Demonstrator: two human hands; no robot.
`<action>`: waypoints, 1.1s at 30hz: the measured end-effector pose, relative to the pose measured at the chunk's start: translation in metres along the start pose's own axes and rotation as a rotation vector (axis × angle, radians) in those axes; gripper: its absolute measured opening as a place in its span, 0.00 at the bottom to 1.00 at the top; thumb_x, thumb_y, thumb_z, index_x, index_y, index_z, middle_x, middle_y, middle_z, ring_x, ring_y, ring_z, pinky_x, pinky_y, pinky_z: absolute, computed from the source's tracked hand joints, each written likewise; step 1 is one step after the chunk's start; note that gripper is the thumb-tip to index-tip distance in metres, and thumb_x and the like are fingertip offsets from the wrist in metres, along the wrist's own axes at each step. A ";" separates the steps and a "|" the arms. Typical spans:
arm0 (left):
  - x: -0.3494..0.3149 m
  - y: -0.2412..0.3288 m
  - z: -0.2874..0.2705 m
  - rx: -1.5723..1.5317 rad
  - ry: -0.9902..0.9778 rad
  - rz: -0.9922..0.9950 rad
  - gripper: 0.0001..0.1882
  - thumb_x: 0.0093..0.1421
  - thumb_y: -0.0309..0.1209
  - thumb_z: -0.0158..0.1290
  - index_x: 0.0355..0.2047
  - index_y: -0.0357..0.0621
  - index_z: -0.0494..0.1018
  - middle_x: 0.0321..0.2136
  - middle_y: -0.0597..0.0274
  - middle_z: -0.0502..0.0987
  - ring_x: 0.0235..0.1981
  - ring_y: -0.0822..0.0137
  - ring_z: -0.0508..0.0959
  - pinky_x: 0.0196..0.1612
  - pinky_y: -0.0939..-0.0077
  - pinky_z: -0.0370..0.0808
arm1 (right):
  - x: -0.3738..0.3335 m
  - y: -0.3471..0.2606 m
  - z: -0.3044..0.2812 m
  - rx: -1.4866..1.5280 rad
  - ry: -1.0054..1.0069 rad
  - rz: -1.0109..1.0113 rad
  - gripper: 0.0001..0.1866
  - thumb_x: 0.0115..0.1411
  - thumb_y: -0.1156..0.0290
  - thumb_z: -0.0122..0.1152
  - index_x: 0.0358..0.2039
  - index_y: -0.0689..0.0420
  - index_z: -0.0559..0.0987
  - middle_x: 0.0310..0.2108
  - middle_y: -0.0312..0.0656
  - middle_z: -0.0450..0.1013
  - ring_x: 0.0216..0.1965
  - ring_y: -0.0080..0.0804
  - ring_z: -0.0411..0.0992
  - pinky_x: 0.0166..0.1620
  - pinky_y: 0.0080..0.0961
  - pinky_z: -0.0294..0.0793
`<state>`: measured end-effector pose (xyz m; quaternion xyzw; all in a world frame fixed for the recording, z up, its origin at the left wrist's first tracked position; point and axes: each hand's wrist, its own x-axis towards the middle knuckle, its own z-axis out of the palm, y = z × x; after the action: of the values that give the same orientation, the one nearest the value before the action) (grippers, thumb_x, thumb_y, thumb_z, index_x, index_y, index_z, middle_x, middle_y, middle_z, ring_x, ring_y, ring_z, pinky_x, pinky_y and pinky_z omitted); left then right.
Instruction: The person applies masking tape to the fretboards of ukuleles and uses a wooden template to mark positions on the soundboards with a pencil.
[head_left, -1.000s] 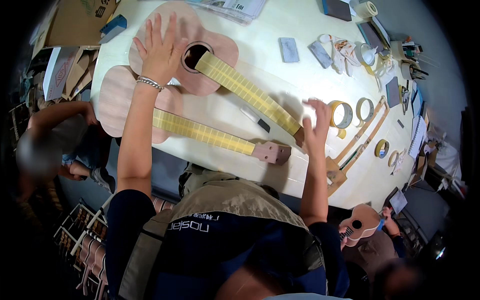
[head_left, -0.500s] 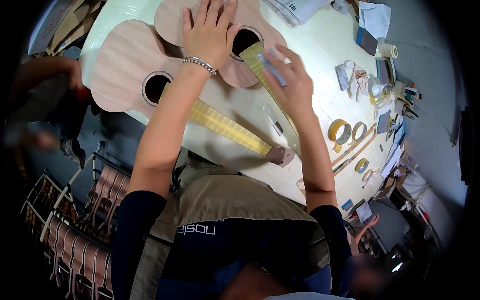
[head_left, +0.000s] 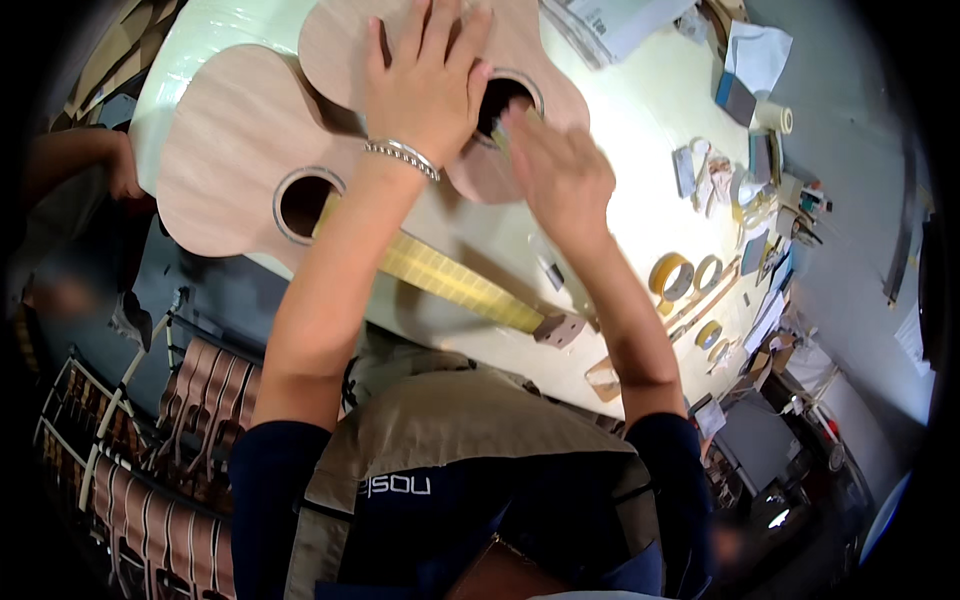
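Two unfinished ukuleles lie on the white tabletop (head_left: 640,130) in the upper half of the frame. The left hand (head_left: 425,85) lies flat on the body of the upper ukulele (head_left: 345,45) at top centre, fingers spread apart and holding nothing, a silver bracelet (head_left: 402,157) at the wrist. The right hand (head_left: 555,170) sits just right of it at that ukulele's soundhole (head_left: 505,100), covering the start of the neck; its fingers lie close together, but whether they clamp anything cannot be told. The lower ukulele (head_left: 230,170) lies at upper left, partly under the left forearm, which crosses its taped neck (head_left: 450,285); the headstock (head_left: 558,328) ends near the tabletop's front edge. To the right lie tape rolls (head_left: 672,275), a wooden strip (head_left: 705,300), small blocks and papers, well apart from the hands. A second person's arm (head_left: 75,165) shows at the left rim, and a rack of ukulele parts (head_left: 150,450) stands at lower left. Compared with half a second ago, the left hand rests on the same body, while the right hand has slid up the neck to the soundhole, and the small grey block it held then is no longer in view.
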<state>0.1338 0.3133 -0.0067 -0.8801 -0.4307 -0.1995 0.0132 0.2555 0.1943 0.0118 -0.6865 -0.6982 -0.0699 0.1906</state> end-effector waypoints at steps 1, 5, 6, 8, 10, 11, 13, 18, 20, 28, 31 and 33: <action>-0.002 0.000 0.000 0.002 -0.003 0.016 0.25 0.63 0.46 0.41 0.60 0.63 0.61 0.59 0.65 0.62 0.60 0.60 0.60 0.61 0.44 0.51 | 0.014 0.006 0.009 0.032 0.041 -0.024 0.12 0.47 0.74 0.63 0.35 0.54 0.82 0.35 0.31 0.78 0.24 0.29 0.68 0.28 0.21 0.71; -0.002 -0.008 0.001 -0.358 0.013 -0.069 0.25 0.58 0.43 0.50 0.57 0.62 0.63 0.58 0.63 0.64 0.60 0.58 0.60 0.62 0.45 0.47 | 0.000 0.028 -0.014 0.382 0.189 0.097 0.11 0.53 0.76 0.56 0.38 0.58 0.80 0.39 0.40 0.77 0.30 0.29 0.72 0.31 0.22 0.71; 0.000 -0.011 0.000 -0.601 0.023 -0.097 0.16 0.56 0.39 0.53 0.46 0.58 0.73 0.58 0.63 0.64 0.61 0.56 0.58 0.62 0.43 0.43 | -0.020 0.032 -0.026 0.479 0.300 0.147 0.11 0.55 0.76 0.54 0.39 0.60 0.79 0.40 0.42 0.77 0.30 0.28 0.72 0.31 0.21 0.71; -0.004 -0.010 -0.001 -0.516 -0.057 0.015 0.09 0.56 0.40 0.53 0.37 0.56 0.77 0.58 0.64 0.63 0.63 0.54 0.56 0.62 0.41 0.41 | -0.063 0.022 -0.037 0.843 0.402 0.647 0.15 0.66 0.71 0.42 0.47 0.63 0.75 0.44 0.43 0.74 0.28 0.19 0.69 0.31 0.17 0.68; -0.008 -0.003 0.001 -0.450 -0.130 0.049 0.11 0.56 0.39 0.53 0.22 0.52 0.80 0.61 0.63 0.59 0.65 0.53 0.49 0.62 0.38 0.35 | -0.096 0.023 -0.030 0.788 0.375 0.789 0.16 0.67 0.70 0.41 0.48 0.63 0.74 0.45 0.43 0.74 0.27 0.18 0.69 0.31 0.16 0.68; -0.009 0.002 0.002 -0.415 -0.155 0.043 0.10 0.55 0.40 0.54 0.23 0.53 0.80 0.62 0.63 0.57 0.66 0.53 0.48 0.62 0.38 0.34 | -0.106 0.023 -0.029 0.764 0.362 0.862 0.16 0.67 0.70 0.41 0.48 0.63 0.74 0.45 0.42 0.73 0.27 0.18 0.69 0.31 0.16 0.68; -0.010 0.008 0.003 -0.345 -0.204 0.027 0.10 0.53 0.42 0.56 0.23 0.54 0.80 0.64 0.63 0.54 0.67 0.53 0.45 0.62 0.39 0.32 | -0.115 0.024 -0.028 0.766 0.347 0.866 0.16 0.66 0.70 0.42 0.49 0.63 0.74 0.45 0.43 0.73 0.28 0.18 0.69 0.31 0.16 0.68; -0.008 0.015 -0.002 -0.428 -0.228 0.014 0.08 0.46 0.44 0.62 0.20 0.58 0.80 0.65 0.64 0.53 0.67 0.54 0.43 0.63 0.41 0.31 | -0.117 0.024 -0.028 0.711 0.320 0.811 0.16 0.66 0.71 0.42 0.48 0.64 0.74 0.44 0.45 0.73 0.29 0.21 0.70 0.34 0.17 0.70; -0.008 0.016 0.001 -0.397 -0.205 0.005 0.07 0.45 0.43 0.63 0.19 0.59 0.80 0.64 0.64 0.54 0.67 0.55 0.45 0.63 0.41 0.32 | -0.115 0.023 -0.030 0.723 0.344 0.828 0.16 0.66 0.71 0.42 0.47 0.65 0.74 0.44 0.45 0.73 0.29 0.23 0.71 0.35 0.18 0.72; -0.015 -0.013 -0.019 -1.036 -0.063 -0.281 0.06 0.55 0.36 0.57 0.28 0.52 0.81 0.57 0.58 0.64 0.59 0.59 0.62 0.61 0.64 0.57 | -0.109 0.023 -0.024 0.514 0.558 0.607 0.17 0.68 0.68 0.40 0.42 0.68 0.75 0.37 0.47 0.73 0.36 0.32 0.75 0.39 0.24 0.75; -0.040 -0.078 -0.075 -0.823 0.121 -0.182 0.12 0.61 0.33 0.50 0.37 0.41 0.79 0.54 0.55 0.66 0.55 0.60 0.66 0.56 0.74 0.63 | -0.091 -0.017 -0.040 0.345 0.382 0.274 0.11 0.62 0.74 0.48 0.37 0.66 0.78 0.38 0.49 0.74 0.37 0.37 0.74 0.39 0.28 0.74; -0.072 -0.115 -0.090 -0.722 0.203 -0.187 0.13 0.62 0.35 0.48 0.40 0.41 0.77 0.52 0.52 0.68 0.50 0.57 0.70 0.50 0.73 0.67 | -0.061 -0.071 -0.032 0.516 0.102 0.215 0.10 0.52 0.76 0.60 0.36 0.57 0.81 0.36 0.39 0.75 0.32 0.31 0.75 0.33 0.26 0.74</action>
<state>-0.0244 0.3144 0.0332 -0.7608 -0.4075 -0.4249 -0.2731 0.1901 0.1230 0.0311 -0.6809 -0.6058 0.0961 0.4002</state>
